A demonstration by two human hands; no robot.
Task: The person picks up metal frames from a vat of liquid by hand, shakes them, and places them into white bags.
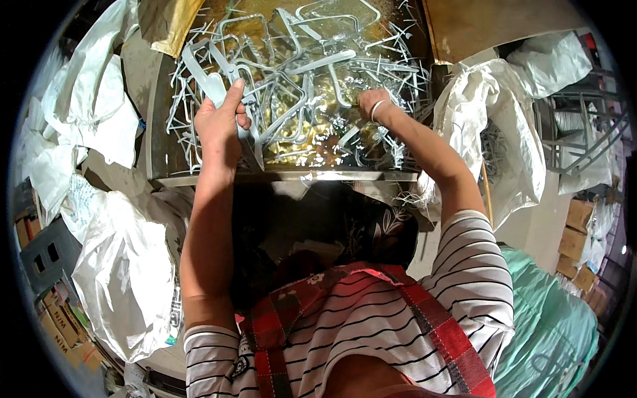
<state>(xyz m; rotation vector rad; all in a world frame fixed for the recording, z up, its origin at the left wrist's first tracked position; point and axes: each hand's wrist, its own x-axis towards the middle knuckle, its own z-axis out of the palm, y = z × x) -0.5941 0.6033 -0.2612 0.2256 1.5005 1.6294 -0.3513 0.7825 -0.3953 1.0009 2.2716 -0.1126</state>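
Observation:
My left hand is closed around several long grey plastic pieces, flat and broad at one end, above the left side of a metal-edged table or tray. Its thumb lies along the top of them. To the right, my right hand has curled fingers low in the heap, and what they grip is hidden. Bent grey plastic frames and thin spiky plastic offcuts lie tangled around both hands, over a shiny, wet-looking yellowish surface.
Open white sacks stand on the left and on the right, the right one holding grey plastic scraps. A green sack is at lower right. Cardboard flaps edge the far right side, and boxes are stacked beyond.

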